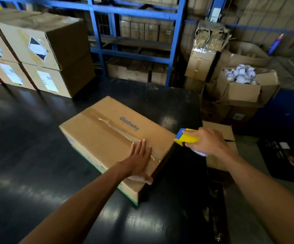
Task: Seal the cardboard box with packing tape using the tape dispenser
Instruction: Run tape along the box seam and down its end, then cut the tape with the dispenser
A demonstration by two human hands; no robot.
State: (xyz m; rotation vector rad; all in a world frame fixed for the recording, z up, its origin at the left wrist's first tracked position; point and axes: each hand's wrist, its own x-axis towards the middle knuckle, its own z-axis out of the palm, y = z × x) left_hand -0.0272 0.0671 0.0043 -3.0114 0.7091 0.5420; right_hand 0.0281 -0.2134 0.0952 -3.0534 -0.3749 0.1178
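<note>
A closed cardboard box [107, 138] printed "Glodway" lies on the black table [28, 155]. A strip of clear packing tape [114, 131] runs along its top seam and folds over the near end. My left hand [139, 159] lies flat on the box top at the near end, fingers spread, thumb hooked over the edge. My right hand [207, 141] grips a yellow and blue tape dispenser [186, 137], held just off the box's right corner, apart from the cardboard.
Stacked labelled cartons [37, 53] stand at the table's back left. Blue shelving [134, 41] with boxes is behind. To the right, open cartons [239, 88] hold white tape rolls. A flat carton [220, 138] and a black crate [286, 161] sit beside the table.
</note>
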